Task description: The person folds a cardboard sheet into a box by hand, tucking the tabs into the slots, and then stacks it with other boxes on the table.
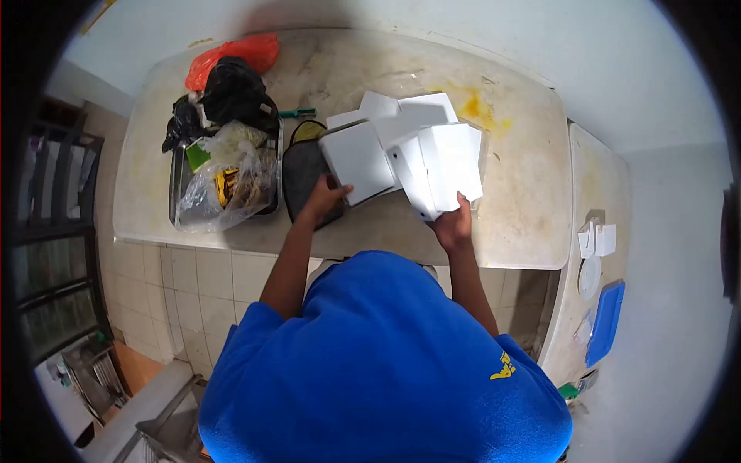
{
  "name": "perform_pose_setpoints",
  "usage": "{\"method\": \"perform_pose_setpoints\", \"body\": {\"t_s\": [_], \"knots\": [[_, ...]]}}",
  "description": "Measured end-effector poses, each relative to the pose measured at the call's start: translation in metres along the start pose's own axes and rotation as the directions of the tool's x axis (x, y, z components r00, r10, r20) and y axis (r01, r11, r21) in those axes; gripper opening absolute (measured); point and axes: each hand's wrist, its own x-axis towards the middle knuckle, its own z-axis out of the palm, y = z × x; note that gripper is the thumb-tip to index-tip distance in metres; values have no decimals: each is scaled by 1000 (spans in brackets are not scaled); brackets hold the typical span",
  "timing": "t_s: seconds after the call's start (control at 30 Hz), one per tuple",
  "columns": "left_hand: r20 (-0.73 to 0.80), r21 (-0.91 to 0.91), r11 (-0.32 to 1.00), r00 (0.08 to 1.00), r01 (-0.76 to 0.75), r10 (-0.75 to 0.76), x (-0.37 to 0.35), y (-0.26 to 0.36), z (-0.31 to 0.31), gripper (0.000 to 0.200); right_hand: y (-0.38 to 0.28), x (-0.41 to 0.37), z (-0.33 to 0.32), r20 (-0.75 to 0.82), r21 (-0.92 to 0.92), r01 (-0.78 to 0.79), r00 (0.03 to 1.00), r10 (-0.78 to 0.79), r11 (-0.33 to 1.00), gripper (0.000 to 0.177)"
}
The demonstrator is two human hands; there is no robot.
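Note:
My left hand [329, 199] grips the lower left corner of a white box [358, 162], with the thumb on its face. My right hand [454, 225] is closed on the lower end of several white pieces [451, 166] that look like folded card, thumb on top. Beneath and behind them lie more white pieces [428, 109]. A dark pouch [302, 174] with a yellowish part lies beside my left hand, partly under the white box.
At the left, a dark tray [174, 181] holds clear plastic bags [202, 202] and a black bag [234, 91]. A red bag [258, 52] lies behind; a green-handled item [299, 113] is nearby. A blue tray [605, 324] and small white boxes [605, 239] are on the right side table.

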Motion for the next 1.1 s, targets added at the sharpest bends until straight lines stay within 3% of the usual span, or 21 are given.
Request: {"method": "perform_pose_setpoints", "body": {"t_s": [0.07, 0.1, 0.17, 0.27, 0.37, 0.43, 0.5, 0.57, 0.6, 0.7, 0.77, 0.9, 0.93, 1.03, 1.07, 1.1], "knots": [[49, -181, 976, 990, -117, 128, -2, -25, 9, 61, 12, 13, 2, -65, -80, 27, 997, -33, 996, 63], [30, -235, 966, 993, -106, 117, -13, -18, 13, 59, 18, 20, 6, -91, -122, 33, 995, -45, 992, 63], [-15, -354, 931, 996, -87, 88, -37, 2, 24, 55, 24, 29, 18, -43, -153, 57, 997, -64, 987, 63], [-13, -395, 889, 969, -232, 247, -32, -15, 20, 57, 19, 31, 24, 99, -169, 41, 995, -25, 985, 60], [-338, 46, 822, 765, -568, 548, -30, -43, 7, 69, 5, 25, 16, 166, -55, -62, 984, 70, 997, 57], [-419, 119, 847, 748, -518, 516, -53, -36, -10, 64, 3, 21, 11, 23, -252, -26, 999, 33, 967, 68], [-497, 307, 730, 552, -610, 670, -81, -18, -9, 59, 2, 13, 2, -112, -444, -23, 993, -30, 896, 81], [-434, 617, 377, 101, -691, 895, -112, 20, 6, 55, 12, 12, -16, -86, -564, -113, 993, 77, 818, 91], [-340, 714, 315, 83, -625, 937, -122, 31, 13, 57, 17, 10, -18, -71, -609, -149, 988, 134, 779, 91], [-262, 848, 374, 317, -376, 911, -119, 15, 42, 42, 35, 13, -27, 54, -587, -231, 945, 322, 776, 94], [-184, 889, 333, 422, -315, 888, -123, 9, 62, 40, 43, 10, -34, 103, -554, -263, 920, 378, 790, 97], [-32, 923, 253, 596, -291, 802, -158, 11, 90, 50, 37, -7, -42, 92, -555, -271, 920, 382, 786, 98], [49, 902, 216, 587, -373, 808, -164, 4, 86, 51, 31, -11, -45, 96, -559, -275, 916, 391, 782, 99], [-190, 732, 480, 531, -484, 826, -162, -13, 62, 48, 24, -19, -53, 108, -643, -258, 902, 419, 721, 101], [-312, 472, 733, 685, -490, 658, -153, -22, 49, 50, 22, -23, -54, 147, -668, -264, 870, 471, 695, 103], [-362, 153, 898, 823, -411, 438, -143, -29, 35, 54, 14, -30, -47, 182, -696, -270, 830, 528, 665, 105]]}}
